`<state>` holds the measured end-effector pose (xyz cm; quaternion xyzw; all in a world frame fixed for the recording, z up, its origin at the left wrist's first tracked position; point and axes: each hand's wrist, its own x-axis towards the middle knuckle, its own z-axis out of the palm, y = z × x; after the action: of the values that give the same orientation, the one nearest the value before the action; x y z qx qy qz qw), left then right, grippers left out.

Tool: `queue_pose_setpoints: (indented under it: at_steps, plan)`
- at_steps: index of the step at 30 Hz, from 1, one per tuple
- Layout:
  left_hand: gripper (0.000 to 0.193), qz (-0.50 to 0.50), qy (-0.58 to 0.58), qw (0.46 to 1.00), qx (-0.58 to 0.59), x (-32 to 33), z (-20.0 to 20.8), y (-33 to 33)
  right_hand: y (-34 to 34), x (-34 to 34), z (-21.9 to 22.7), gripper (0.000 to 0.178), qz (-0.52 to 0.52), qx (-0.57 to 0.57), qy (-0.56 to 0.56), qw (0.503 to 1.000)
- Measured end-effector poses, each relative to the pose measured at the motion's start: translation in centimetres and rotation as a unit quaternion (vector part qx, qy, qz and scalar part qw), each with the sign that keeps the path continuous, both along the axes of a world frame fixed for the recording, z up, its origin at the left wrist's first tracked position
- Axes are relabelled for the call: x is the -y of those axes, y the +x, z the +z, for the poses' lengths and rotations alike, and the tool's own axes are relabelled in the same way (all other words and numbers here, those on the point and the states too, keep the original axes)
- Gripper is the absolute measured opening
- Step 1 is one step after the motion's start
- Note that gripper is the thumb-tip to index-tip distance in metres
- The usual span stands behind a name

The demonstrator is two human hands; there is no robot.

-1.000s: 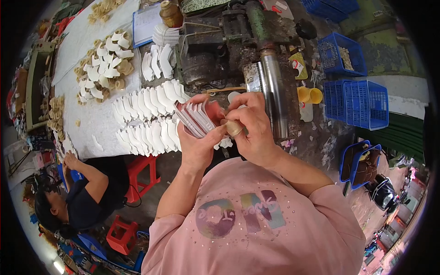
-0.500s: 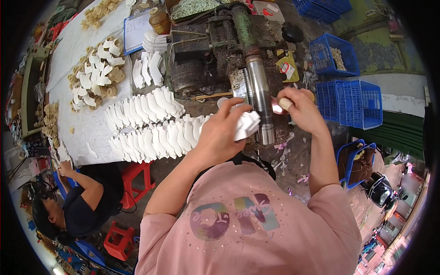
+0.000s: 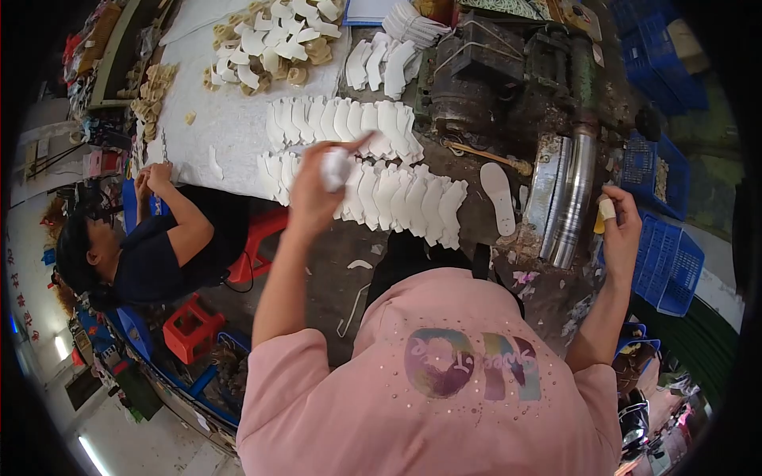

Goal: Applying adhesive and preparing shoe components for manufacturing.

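My left hand (image 3: 311, 200) is above the cloth-covered table, over the near row of white curved pieces (image 3: 389, 194). It is smeared by motion, with a white piece (image 3: 336, 169) in its grip; the piece's exact shape is blurred. A second row of white curved pieces (image 3: 341, 119) lies just beyond. My right hand (image 3: 623, 234) is right of the machine's shiny metal cylinder (image 3: 578, 186), its fingers loosely bent and apart, a pale covering on the thumb. Nothing shows between them. A white sole-shaped piece (image 3: 498, 198) rests left of the machine's metal plate (image 3: 548, 186).
More white pieces (image 3: 274, 40) sit on a beige heap at the back, with a small stack (image 3: 385, 65) nearer the machine. Blue crates (image 3: 668, 262) stand at the right. At the left, a co-worker (image 3: 178, 238) is by the table, near a red stool (image 3: 198, 325).
My left hand has moved left from the metal cylinder to over the rows, carrying white material. My right hand has drawn back from the cylinder. The view has shifted left.
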<state>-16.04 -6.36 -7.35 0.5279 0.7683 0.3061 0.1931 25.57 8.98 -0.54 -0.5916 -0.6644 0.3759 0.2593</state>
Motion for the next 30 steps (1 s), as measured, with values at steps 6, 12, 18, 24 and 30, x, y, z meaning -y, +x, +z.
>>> queue_pose_setpoints:
  at_steps: [6,12,18,24,30]
  plan:
    - [0.054,-0.117,-0.15,0.963,-0.191,7.2,-4.3,-6.8,-0.9,-0.3,-0.2,0.02,-0.005,-0.01,0.023,1.0]
    - [0.047,-0.187,-0.326,0.895,-0.239,8.1,-4.9,-6.6,-1.8,-0.1,-0.1,0.021,-0.011,-0.014,0.034,0.999]
    - [0.049,-0.039,-0.261,0.964,-0.035,6.4,-1.4,-6.3,-2.4,0.8,1.3,0.02,-0.037,-0.045,0.05,0.997]
    - [0.05,0.025,0.009,0.823,0.568,-0.2,3.5,2.4,-9.3,4.2,2.7,0.025,0.136,-0.113,0.099,0.979]
    - [0.055,-0.089,0.086,0.707,0.696,-4.4,5.8,11.6,-15.4,6.7,0.9,0.023,0.193,-0.115,0.174,0.959]
